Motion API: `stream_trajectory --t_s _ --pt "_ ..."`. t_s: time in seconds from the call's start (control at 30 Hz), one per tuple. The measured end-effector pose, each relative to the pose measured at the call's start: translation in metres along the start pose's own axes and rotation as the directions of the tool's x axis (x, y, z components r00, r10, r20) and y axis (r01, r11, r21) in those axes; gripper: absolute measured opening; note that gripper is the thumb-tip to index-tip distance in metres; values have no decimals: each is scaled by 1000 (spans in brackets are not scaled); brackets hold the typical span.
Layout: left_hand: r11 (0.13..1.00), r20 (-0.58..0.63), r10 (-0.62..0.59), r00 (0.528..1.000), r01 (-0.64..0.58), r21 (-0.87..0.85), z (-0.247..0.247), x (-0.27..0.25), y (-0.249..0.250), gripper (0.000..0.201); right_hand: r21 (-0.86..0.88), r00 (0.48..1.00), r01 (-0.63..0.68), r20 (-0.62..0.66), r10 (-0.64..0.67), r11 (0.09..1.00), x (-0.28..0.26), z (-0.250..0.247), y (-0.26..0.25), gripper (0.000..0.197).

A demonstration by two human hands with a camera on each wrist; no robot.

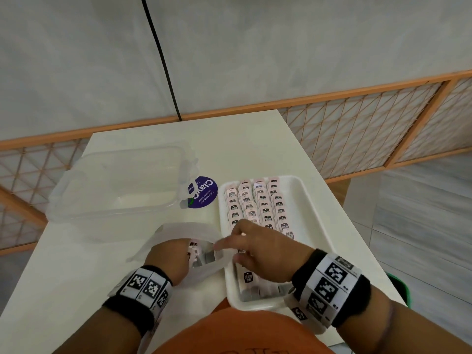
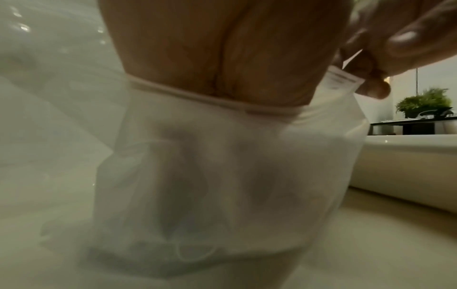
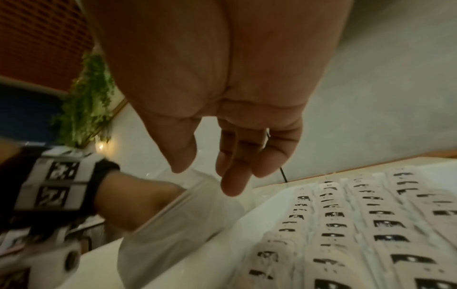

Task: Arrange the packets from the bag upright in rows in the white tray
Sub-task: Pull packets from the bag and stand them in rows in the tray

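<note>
Both hands at bag [image 1: 178, 231]: left hand [image 1: 167, 259] inside, right hand [image 1: 258, 251] at rim.

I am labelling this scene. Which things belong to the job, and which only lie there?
Job:
tray
packets
bag
left hand, inside the bag
right hand, over the tray

Lying about:
clear box
purple sticker
table

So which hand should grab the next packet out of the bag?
Probably the left hand: it is already inside the plastic bag, down among the packets. The right hand hangs open and empty above the white tray.
</note>
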State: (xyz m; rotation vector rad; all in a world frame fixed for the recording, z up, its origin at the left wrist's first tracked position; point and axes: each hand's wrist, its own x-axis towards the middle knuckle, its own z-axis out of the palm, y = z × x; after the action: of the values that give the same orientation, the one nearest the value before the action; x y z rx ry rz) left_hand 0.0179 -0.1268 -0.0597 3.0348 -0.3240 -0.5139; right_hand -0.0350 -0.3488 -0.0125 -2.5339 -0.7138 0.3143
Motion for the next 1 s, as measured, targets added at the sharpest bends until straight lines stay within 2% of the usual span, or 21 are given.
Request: stream_trajectory --t_s 0.07,0.17,0.3,0.33,0.37,0.47,0.57,0.67,0.77,0.87,1.0 --pt "999 79 20 997 -22 24 -2 1 4 30 -142 999 0 38 5 990 4 6 -5 41" --pt "999 84 16 996 -13 -39 -4 3 6 23 -259 999 -25 37 36 966 9 12 -7 43" --pt "997 53 4 999 -1 -73 0 9 2 46 -230 996 -81 15 87 970 14 13 -5 43" --pt "998 50 6 999 -2 -68 -2 8 3 46 -223 995 -93 9 97 970 15 13 -5 42" --pt "997 58 11 998 -7 -71 -5 6 4 41 -215 994 -105 7 109 971 16 13 -5 42" --pt "994 60 51 997 -45 -104 -10 3 4 6 -190 991 -131 -3 133 973 17 15 -3 41" --pt "989 152 79 985 -58 -137 -7 7 1 21 -191 990 -138 -16 137 972 17 17 -1 41" --pt "996 32 24 999 -21 -91 -7 7 -1 11 -198 989 -144 -20 143 970 16 17 -1 41" --pt "996 -17 29 999 -30 -86 -8 1 2 10 -190 988 -153 -35 149 970 16 17 1 41" --pt "989 -72 129 989 -134 -62 -13 -4 6 14 -155 985 -171 -49 165 973 15 18 4 41" --pt "961 -222 261 940 -274 -29 -24 -11 3 19 -106 982 -188 -58 182 976 13 20 6 40"
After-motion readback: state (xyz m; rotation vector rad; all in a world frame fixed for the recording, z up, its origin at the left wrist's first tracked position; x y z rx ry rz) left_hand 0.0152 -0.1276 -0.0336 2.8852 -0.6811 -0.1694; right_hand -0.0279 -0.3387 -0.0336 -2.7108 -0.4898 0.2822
